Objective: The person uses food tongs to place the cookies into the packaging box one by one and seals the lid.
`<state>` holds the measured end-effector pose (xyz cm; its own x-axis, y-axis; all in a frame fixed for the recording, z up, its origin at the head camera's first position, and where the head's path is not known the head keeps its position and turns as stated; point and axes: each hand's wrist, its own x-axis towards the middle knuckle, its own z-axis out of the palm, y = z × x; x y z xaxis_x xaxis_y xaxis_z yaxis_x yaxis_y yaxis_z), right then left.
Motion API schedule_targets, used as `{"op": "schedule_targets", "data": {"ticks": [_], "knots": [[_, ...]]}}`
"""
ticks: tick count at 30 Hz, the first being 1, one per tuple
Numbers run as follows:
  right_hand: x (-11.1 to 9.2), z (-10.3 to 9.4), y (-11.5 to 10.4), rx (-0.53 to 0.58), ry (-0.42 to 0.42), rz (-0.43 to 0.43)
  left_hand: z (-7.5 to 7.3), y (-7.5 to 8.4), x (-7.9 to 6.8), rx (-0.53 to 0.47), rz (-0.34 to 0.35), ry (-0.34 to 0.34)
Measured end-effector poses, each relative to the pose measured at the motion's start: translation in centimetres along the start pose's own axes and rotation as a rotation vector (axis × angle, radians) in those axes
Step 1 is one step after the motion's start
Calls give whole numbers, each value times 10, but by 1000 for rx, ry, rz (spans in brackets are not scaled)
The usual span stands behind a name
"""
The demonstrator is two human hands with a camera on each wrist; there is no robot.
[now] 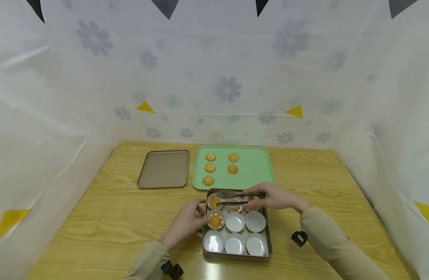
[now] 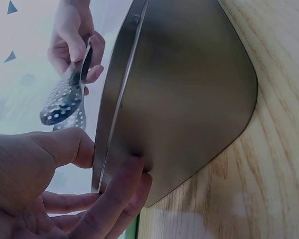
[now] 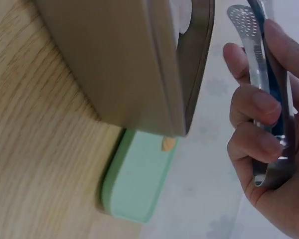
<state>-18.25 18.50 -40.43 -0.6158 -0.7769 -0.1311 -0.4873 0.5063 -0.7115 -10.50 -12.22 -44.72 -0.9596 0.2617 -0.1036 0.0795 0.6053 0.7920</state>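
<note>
My right hand grips metal serving tongs with perforated ends, above the back row of a deep brown baking pan. The tongs' arms stand apart with no cookie visible between them. My left hand holds the pan's left wall, thumb at the rim and fingers against the outer side. White paper cups line the pan in rows. Cookies sit in the back-row cups, partly hidden by the tongs, and a flower-shaped cookie lies in the middle row's left cup.
Behind the pan lies a green tray with several cookies in two columns on its left half. To its left is a flat brown tray with nothing on it. White flowered sheeting surrounds the wooden table.
</note>
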Motion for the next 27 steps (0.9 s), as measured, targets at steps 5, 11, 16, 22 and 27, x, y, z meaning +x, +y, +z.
{"op": "schedule_targets", "data": {"ticks": [5,11,16,22,27], "knots": [[-3,-3,15,127,62,30,1,-1,1,18,9,12],[-4,-2,25,233,141,96,1,-2,1,15,19,14],[-5,-2,29,366,231,194,1,-3,1,15,13,7],[-7,-4,33,462,343,256,1,-3,1,26,14,8],[-7,-4,34,469,416,290,1,-3,1,31,13,10]]}}
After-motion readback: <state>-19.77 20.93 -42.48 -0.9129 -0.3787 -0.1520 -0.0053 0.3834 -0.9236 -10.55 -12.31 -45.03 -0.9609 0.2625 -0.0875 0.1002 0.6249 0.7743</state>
